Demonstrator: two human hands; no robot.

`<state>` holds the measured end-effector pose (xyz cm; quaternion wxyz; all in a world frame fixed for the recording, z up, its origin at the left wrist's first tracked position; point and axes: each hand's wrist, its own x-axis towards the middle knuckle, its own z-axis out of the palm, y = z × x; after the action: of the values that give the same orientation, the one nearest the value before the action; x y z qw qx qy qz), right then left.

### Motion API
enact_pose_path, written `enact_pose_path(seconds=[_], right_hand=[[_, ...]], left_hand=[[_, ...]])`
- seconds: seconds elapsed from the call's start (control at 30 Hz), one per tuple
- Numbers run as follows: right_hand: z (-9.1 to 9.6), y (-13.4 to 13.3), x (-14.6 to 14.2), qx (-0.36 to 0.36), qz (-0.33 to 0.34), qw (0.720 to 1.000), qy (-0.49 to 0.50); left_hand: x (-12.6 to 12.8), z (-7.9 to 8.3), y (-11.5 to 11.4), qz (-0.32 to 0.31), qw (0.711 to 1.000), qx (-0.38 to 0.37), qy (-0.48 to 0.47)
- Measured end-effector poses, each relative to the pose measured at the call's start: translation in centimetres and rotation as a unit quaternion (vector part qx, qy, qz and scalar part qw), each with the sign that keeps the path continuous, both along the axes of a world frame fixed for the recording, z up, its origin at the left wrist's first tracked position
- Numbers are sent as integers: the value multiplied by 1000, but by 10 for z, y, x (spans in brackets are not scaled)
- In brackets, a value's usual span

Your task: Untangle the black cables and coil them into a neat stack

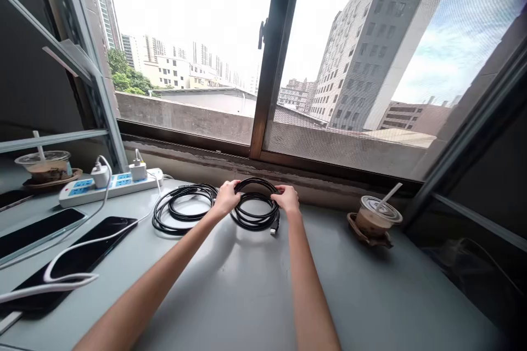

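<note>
A coiled black cable [256,224] is in front of me at the middle of the grey table, its upper loops raised off the lower ones. My left hand [228,196] pinches the coil on its left side. On the opposite side, my right hand [287,198] is closed on the loops. One metal-tipped plug [274,228] of this cable hangs out at the lower right, below my right hand. A second black cable coil [168,214], wider and looser, lies flat just left of my left hand. My fingertips partly hide the loops they grip.
At the left, a white power strip [119,189] holds two chargers with white cords. Phones [102,236] lie nearer, with a white cable [61,263] across one. Iced drinks stand on coasters at far left [45,167] and right [376,216]. A window [263,137] backs the table.
</note>
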<state>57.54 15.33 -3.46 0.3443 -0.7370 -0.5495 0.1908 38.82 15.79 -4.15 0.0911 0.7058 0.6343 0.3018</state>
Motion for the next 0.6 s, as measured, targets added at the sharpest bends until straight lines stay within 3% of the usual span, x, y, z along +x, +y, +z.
enact_pose_path(seconds=[0.3, 0.6], right_hand=[[-16, 2, -1, -13, -23, 999, -32], [-34, 1, -11, -20, 1, 997, -71]], left_hand=[[24, -16, -13, 3, 995, 7, 102], [16, -48, -1, -32, 987, 7, 160]])
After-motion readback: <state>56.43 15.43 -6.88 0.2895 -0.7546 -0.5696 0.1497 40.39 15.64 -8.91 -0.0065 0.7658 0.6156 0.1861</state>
